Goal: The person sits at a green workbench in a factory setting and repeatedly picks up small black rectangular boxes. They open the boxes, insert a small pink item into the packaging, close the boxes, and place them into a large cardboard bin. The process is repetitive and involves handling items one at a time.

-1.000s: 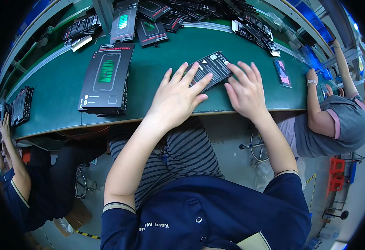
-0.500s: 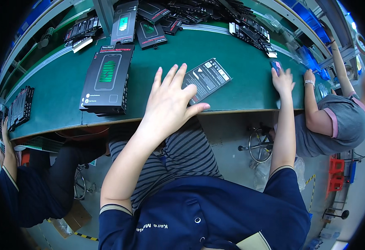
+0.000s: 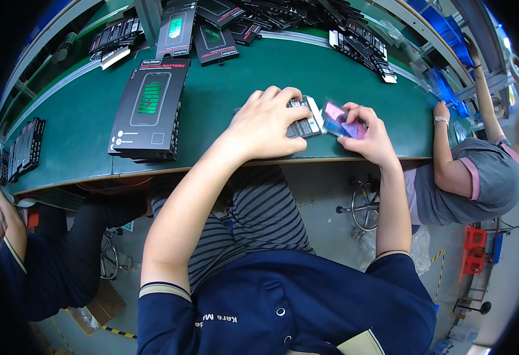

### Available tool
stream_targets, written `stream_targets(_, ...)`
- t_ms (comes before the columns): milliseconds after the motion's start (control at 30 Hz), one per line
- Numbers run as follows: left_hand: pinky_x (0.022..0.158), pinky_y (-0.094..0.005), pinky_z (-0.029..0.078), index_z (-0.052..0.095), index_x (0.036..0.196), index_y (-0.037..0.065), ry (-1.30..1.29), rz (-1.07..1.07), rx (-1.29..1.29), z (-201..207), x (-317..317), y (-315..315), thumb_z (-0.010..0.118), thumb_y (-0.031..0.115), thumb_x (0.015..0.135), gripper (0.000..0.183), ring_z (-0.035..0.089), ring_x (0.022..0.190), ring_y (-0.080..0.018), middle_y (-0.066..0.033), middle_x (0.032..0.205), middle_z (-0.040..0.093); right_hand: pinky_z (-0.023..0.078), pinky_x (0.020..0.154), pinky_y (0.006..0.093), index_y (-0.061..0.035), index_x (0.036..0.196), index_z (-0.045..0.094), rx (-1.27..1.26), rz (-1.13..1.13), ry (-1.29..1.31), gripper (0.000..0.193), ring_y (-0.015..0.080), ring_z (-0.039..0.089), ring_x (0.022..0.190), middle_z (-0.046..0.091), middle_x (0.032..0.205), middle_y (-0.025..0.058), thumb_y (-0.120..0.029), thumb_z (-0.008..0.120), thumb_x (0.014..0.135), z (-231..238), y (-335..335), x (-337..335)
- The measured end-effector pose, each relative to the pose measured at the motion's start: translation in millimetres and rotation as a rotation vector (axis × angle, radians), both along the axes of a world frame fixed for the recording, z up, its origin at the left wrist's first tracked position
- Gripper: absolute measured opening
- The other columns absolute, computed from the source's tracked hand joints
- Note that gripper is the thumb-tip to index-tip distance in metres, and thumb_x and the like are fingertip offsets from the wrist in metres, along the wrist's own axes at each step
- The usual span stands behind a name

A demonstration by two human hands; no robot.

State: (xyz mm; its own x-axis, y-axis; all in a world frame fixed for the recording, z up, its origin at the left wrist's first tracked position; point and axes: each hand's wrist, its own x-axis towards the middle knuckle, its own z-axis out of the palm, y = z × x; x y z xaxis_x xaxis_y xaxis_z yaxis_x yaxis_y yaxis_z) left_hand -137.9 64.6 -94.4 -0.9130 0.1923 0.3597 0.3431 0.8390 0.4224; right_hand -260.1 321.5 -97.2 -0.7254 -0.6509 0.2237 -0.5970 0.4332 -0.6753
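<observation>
My left hand (image 3: 266, 125) lies over a flat black carton (image 3: 301, 126) near the front edge of the green table, its fingers curled round the carton's top and sides. Much of the carton is hidden under that hand. A white strip shows at its right end. Close by on the right, my right hand (image 3: 369, 133) pinches a thin, shiny packet (image 3: 337, 118) with pink and blue on it, blurred by motion. The packet's edge is right beside the carton's white end; whether they touch, I cannot tell.
A stack of black battery boxes (image 3: 147, 112) stands left of my hands on the green table (image 3: 224, 86). Loose boxes (image 3: 215, 44) and another pile (image 3: 363, 50) lie behind. More boxes (image 3: 27, 148) stand at far left. Co-workers sit on both sides; one arm (image 3: 443, 136) rests at right.
My right hand has come leftward from the far right with the packet. My left hand has moved right and closed on the carton, which lay flat with its printed face showing before.
</observation>
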Motion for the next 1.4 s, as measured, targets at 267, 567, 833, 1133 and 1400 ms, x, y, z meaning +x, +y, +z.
stream_targets(267, 0.105, -0.0437, 0.039, 0.058, 0.127, 0.0, 0.057, 0.003, -0.054, -9.7, 1.0, -10.4, 0.08, 0.048, 0.067, 0.08, 0.051, 0.121, -0.031, -0.0164, 0.135, 0.055, 0.027, 0.115, 0.0429, -0.0075, 0.109, 0.057, 0.065, 0.344, -0.006, 0.039, 0.0341, 0.034, 0.145, 0.049, 0.147, 0.0175, -0.001, 0.06, 0.07, 4.0, -36.5, 23.0)
stream_targets(567, 0.079, -0.0418, 0.053, 0.047, 0.127, 0.01, 0.503, 0.214, 0.583, 21.9, 9.6, 3.2, 0.09, 0.031, 0.06, 0.083, 0.064, 0.093, -0.0334, -0.0151, 0.107, 0.061, 0.037, 0.111, 0.0389, 0.0068, 0.137, 0.046, -0.955, 0.28, -0.795, 0.044, 0.0259, 0.048, 0.131, 0.052, 0.139, 0.0199, -0.012, 0.05, 0.098, 44.7, -95.6, 68.2)
stream_targets(833, 0.087, -0.0275, 0.05, 0.043, 0.101, 0.007, 0.311, -0.064, 1.434, 38.8, 27.0, 9.6, 0.065, 0.004, 0.095, 0.023, 0.06, 0.092, -0.0112, -0.0127, 0.107, 0.064, 0.046, 0.095, 0.0294, 0.003, 0.128, 0.052, -1.059, 0.023, 0.195, 0.029, 0.0182, 0.063, 0.102, 0.065, 0.114, 0.0172, -0.002, 0.046, 0.1, 22.9, -151.9, 97.8)
stream_targets(1133, 0.085, -0.0251, 0.051, 0.045, 0.119, 0.004, 0.337, -0.062, 1.489, 37.5, 30.7, 1.7, 0.063, 0.0, 0.094, 0.031, 0.063, 0.095, -0.0127, -0.0146, 0.106, 0.067, 0.051, 0.088, 0.025, -0.0003, 0.111, 0.048, -1.193, 0.139, -0.349, 0.016, 0.0138, 0.061, 0.1, 0.062, 0.114, 0.0155, 0.001, 0.056, 0.098, 28.9, -148.6, 97.7)
stream_targets(1400, 0.073, -0.0235, 0.051, 0.058, 0.094, 0.002, 0.639, -0.023, 1.306, 14.4, 16.8, -4.9, 0.073, -0.001, 0.087, 0.016, 0.062, 0.083, -0.0092, -0.0057, 0.092, 0.065, 0.048, 0.088, 0.0277, -0.0098, 0.125, 0.032, -1.039, 0.247, -0.004, 0.056, 0.0157, 0.06, 0.099, 0.055, 0.114, 0.0125, 0.007, 0.069, 0.087, -16.7, -157.0, 89.0)
